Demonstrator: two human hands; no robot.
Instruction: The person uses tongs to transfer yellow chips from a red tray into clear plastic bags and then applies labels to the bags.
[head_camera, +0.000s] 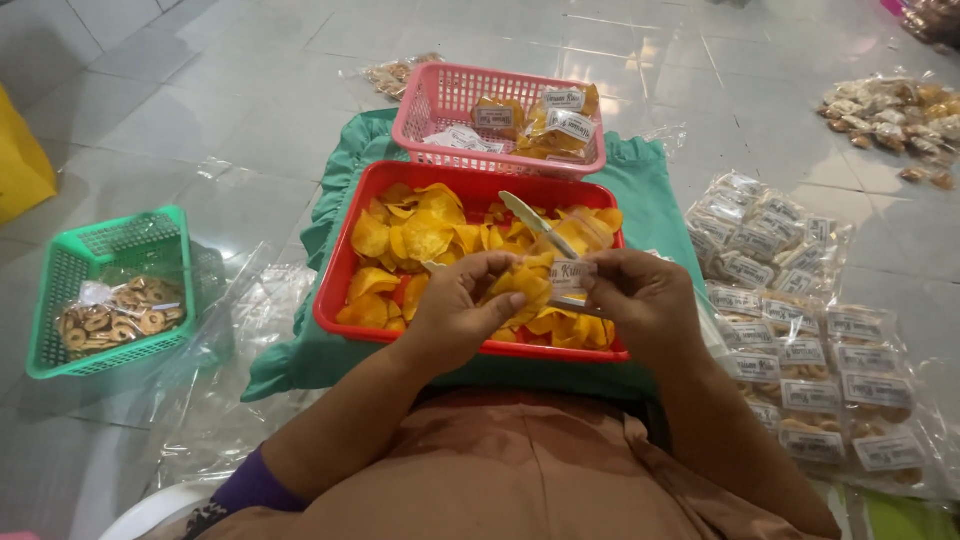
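A small clear packet of yellow chips (548, 285) is held between the 2 hands just above the near edge of the red tray (345, 262), which is filled with loose yellow chips (420, 238). The left hand (462, 310) is closed on the packet's left side, thumb and fingertips pinched narrowly onto the plastic. The right hand (642, 300) is closed on the right side, fingers curled tight over the white label at the packet's top. Behind the tray, a pink basket (430, 105) with filled packets is seen; a green basket (95, 250) of ring-shaped snacks stands well apart to the left, and rows of labelled packets (800, 350) lie on the floor to the right.
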